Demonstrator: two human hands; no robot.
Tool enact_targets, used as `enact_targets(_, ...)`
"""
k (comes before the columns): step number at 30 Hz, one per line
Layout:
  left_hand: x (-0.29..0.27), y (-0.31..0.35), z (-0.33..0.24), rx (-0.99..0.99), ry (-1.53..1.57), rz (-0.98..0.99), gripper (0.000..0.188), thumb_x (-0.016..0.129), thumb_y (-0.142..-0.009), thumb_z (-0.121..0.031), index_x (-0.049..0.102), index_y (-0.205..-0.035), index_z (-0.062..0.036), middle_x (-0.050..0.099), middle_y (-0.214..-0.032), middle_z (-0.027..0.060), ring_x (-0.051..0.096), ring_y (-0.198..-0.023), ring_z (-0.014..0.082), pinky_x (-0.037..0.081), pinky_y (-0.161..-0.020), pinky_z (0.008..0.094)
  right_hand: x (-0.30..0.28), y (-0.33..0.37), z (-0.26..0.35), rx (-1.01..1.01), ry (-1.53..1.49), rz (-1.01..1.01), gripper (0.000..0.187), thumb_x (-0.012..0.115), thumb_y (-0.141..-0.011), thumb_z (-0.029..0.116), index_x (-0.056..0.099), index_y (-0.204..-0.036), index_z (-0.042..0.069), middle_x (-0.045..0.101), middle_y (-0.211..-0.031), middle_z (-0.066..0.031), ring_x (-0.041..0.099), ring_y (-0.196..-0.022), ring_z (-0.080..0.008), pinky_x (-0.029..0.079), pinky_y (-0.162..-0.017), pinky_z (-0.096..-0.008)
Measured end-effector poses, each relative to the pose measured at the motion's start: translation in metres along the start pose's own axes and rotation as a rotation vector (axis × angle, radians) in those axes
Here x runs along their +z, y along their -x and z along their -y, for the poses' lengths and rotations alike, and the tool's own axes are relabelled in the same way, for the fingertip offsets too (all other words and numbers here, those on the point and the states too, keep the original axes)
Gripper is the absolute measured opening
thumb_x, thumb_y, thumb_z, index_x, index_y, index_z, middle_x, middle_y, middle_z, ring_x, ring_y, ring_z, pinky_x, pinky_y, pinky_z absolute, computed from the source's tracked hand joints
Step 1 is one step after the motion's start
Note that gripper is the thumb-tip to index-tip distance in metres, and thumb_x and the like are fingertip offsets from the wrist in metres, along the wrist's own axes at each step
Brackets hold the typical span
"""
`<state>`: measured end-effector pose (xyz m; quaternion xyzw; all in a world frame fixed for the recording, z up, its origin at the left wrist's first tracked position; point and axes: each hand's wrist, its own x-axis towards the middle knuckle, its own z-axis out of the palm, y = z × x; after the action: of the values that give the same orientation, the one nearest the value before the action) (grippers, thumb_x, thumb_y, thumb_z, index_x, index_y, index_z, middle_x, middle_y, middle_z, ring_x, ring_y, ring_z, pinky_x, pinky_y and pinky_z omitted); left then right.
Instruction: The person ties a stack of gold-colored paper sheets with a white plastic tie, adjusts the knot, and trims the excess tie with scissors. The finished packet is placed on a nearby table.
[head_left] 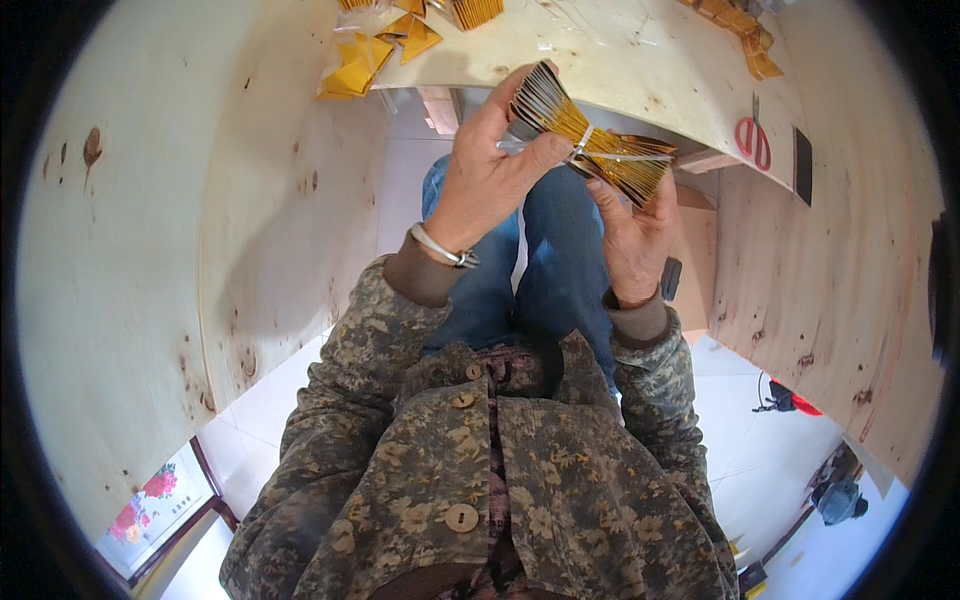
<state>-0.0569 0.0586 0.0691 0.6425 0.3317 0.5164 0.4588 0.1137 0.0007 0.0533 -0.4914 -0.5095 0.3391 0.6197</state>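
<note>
Between my two hands is a bundle of folded gold paper (590, 140), pinched in at its middle by a pale tie and fanned out at both ends. My left hand (490, 160) grips the bundle's left end, thumb laid along the front near the tie. The right end rests in my right hand (637, 235), whose fingers reach behind it and are partly hidden. A loose end of the pale tie runs rightward across the gold folds. The bundle is held up over my knees, in front of the table edge.
Gold folded paper pieces (358, 68) and clear plastic lie on the wooden table (480, 65) at the far left. Another gold paper strip (745, 35) lies far right. Red-handled scissors (754, 140) and a black strip (803, 166) sit by the right edge. Wooden panels flank me; a cardboard box (695, 250) stands below.
</note>
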Motion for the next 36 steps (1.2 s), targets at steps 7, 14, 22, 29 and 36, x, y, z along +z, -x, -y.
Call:
enact_targets(7, -0.013, -0.039, 0.067, -0.128, -0.123, 0.130, 0.069, 0.079, -0.081, -0.004, 0.046, -0.142, -0.0029, 0.059, -0.137, 0.0070, 0.054, -0.125, 0.0139, 0.047, -0.104, 0.0300, -0.017, -0.050, -0.056, 0.001, 0.122, 0.089, 0.043, 0.078, -0.083, 0.002, 0.060, -0.122, -0.001, 0.072, -0.109, -0.0104, 0.065, -0.099, -0.0144, 0.051, -0.092, -0.0314)
enact_targets(14, -0.023, -0.092, 0.120, -0.129, -0.330, 0.197, 0.063, 0.079, -0.079, -0.004, 0.053, -0.136, -0.0031, 0.067, -0.120, 0.0075, 0.063, -0.111, 0.0152, 0.051, -0.097, 0.0307, -0.030, -0.107, -0.112, -0.025, 0.305, 0.183, 0.051, 0.080, -0.083, 0.007, 0.058, -0.128, -0.001, 0.070, -0.114, -0.0122, 0.063, -0.103, -0.0171, 0.050, -0.094, -0.0326)
enact_targets(22, -0.012, -0.113, 0.153, -0.207, -0.386, 0.167, 0.075, 0.073, -0.080, -0.001, 0.039, -0.147, -0.0046, 0.061, -0.131, 0.0124, 0.062, -0.118, 0.0230, 0.049, -0.102, 0.0336, -0.041, -0.133, -0.154, -0.144, 0.634, 0.236, 0.073, 0.081, -0.076, 0.008, 0.047, -0.141, 0.002, 0.052, -0.141, -0.0214, 0.049, -0.129, -0.0382, 0.038, -0.110, -0.0447)
enact_targets(29, -0.020, -0.113, 0.162, -0.184, -0.422, 0.228, 0.072, 0.074, -0.081, -0.004, 0.042, -0.146, -0.0052, 0.063, -0.129, 0.0117, 0.062, -0.118, 0.0210, 0.049, -0.102, 0.0341, -0.042, -0.138, -0.155, -0.122, 0.672, 0.268, 0.073, 0.085, -0.071, 0.010, 0.053, -0.136, 0.003, 0.058, -0.130, -0.0204, 0.052, -0.124, -0.0380, 0.038, -0.110, -0.0458)
enact_targets(36, -0.022, -0.114, 0.177, -0.115, -0.399, 0.212, 0.062, 0.074, -0.084, -0.008, 0.051, -0.141, -0.0086, 0.069, -0.119, 0.0106, 0.066, -0.108, 0.0188, 0.052, -0.094, 0.0322, -0.036, -0.141, -0.154, -0.151, 0.699, 0.253, 0.065, 0.085, -0.071, 0.013, 0.058, -0.128, 0.004, 0.065, -0.117, -0.0171, 0.057, -0.115, -0.0380, 0.038, -0.107, -0.0463)
